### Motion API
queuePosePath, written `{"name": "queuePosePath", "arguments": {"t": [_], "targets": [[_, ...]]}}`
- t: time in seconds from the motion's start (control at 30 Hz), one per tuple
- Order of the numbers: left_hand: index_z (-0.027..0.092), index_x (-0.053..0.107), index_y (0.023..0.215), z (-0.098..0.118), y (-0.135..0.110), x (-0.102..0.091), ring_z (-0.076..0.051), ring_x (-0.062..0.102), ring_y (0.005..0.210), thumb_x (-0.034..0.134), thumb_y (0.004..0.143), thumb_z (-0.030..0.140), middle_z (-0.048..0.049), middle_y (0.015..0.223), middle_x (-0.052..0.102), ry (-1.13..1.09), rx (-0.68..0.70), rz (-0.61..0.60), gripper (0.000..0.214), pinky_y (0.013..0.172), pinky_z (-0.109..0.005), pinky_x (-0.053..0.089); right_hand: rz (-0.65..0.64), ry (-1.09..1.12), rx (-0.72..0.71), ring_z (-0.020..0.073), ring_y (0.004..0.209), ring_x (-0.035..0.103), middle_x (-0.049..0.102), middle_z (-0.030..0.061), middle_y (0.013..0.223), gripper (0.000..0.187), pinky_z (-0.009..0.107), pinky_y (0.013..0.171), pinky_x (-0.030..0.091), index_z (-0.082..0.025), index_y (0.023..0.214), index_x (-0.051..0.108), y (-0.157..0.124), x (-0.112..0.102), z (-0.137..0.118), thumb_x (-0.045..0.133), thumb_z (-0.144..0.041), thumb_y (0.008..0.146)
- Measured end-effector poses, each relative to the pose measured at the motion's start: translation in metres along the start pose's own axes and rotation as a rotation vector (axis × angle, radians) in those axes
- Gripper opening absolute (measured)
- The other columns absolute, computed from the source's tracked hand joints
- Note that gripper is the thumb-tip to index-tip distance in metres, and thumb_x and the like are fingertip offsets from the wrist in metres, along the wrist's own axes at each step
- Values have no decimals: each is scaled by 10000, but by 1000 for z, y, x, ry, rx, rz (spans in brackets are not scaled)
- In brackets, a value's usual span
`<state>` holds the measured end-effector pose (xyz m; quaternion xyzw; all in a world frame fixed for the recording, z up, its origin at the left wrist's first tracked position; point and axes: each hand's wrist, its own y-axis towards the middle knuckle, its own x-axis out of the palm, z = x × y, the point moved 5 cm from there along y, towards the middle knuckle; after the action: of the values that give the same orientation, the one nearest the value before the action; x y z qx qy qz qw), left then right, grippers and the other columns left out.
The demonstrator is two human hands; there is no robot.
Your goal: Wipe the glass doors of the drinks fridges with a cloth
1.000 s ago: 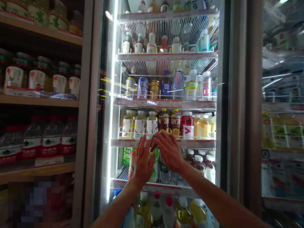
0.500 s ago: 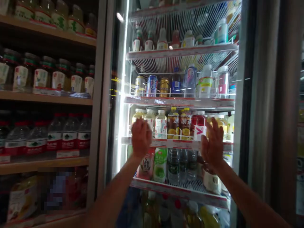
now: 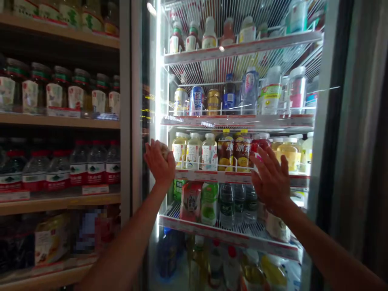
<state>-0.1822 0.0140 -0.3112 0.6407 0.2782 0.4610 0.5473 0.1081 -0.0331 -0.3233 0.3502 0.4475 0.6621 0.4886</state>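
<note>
A: State what has just changed.

B: The hands are parted. A second ago they are together near the middle of the view; now the left hand [image 3: 160, 162] is at the left side of the glass door [image 3: 147, 129], in front of the light strip [image 3: 158, 76]. The right hand [image 3: 271, 178] is well apart from it, in front of the red bottle [image 3: 261, 140].

A: Consequence for the work?

B: In my judgement, the left hand alone now has charge of the cloth [image 3: 164, 149], which puts it at the door's left side.

A: Where does the cloth lie relative to the grip?

B: At the upper right of the left hand, between fingers and thumb. It appears pale and crumpled; most is hidden. The pale bottles [image 3: 209, 151] stand to its right, beyond the glass.

A: State of each grip?

B: Left: fingers bent, partly closed over the cloth; firmness cannot be told. Right: fingers extended and slightly spread, nothing visible in it, palm hidden.

A: Contact with the glass?

B: Not established for either hand.
</note>
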Motion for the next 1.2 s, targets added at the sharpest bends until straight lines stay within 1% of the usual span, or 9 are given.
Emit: {"name": "queuePosePath", "arguments": {"t": [0.07,0.23,0.3,0.43,0.5,0.7,0.87,1.1,1.2], "targets": [[97,310,1356,0,-4,0,-301,171,1384,374,889,269,-216,1408,355,33,-98,36,501,1076,-577,190,-3,-14,3,238,1352,296,368,61,1443,497,477,1124,153,-241,1348,375,0,1,-1,468,-245,859],[281,426,1282,70,-24,22,-180,243,1371,425,857,380,-6,1371,463,-97,394,-272,437,1118,-390,253,4,0,3,242,1324,349,428,67,1403,428,466,1120,183,-223,1276,465,-1,0,0,490,-217,848],[280,421,1291,59,-20,19,-175,250,1369,412,866,378,-15,1371,466,-97,465,-296,436,1119,-392,243,9,13,5,235,1320,358,438,62,1396,420,458,1120,188,-227,1269,469,-1,-1,1,483,-208,850],[122,322,1359,-10,3,2,-271,124,1402,325,907,292,-190,1437,328,38,3,-40,483,1097,-560,157,24,4,0,236,1338,326,388,53,1432,479,465,1123,172,-241,1319,408,-1,1,-1,482,-218,847],[115,327,1359,-14,-1,2,-283,124,1400,349,902,313,-199,1452,293,61,-126,-15,499,1096,-553,177,21,-12,4,237,1343,315,366,48,1445,505,468,1125,163,-250,1338,383,-1,2,-1,484,-221,844],[247,403,1328,45,-24,16,-240,216,1382,454,849,350,-68,1424,398,-152,514,-385,493,1113,-467,225,28,8,-14,228,1333,337,415,53,1414,443,459,1120,182,-240,1285,437,0,-1,0,469,-202,845],[130,391,1333,-14,3,0,-281,206,1381,397,880,304,-181,1433,344,49,-37,-65,486,1096,-530,201,31,-2,-6,234,1337,328,437,73,1396,397,471,1115,186,-214,1240,471,0,-1,-1,474,-207,844],[236,404,1312,58,-38,11,-234,179,1392,461,845,348,-76,1407,414,-164,649,-431,483,1109,-436,249,52,12,-28,232,1321,357,442,63,1393,397,461,1113,205,-221,1237,488,-1,-2,0,479,-200,841],[184,369,1333,15,-17,-1,-234,190,1390,401,882,297,-132,1429,364,-85,313,-220,466,1097,-445,264,51,1,-35,246,1305,382,447,69,1389,408,470,1108,221,-221,1240,492,-2,-1,1,486,-201,833]]}}
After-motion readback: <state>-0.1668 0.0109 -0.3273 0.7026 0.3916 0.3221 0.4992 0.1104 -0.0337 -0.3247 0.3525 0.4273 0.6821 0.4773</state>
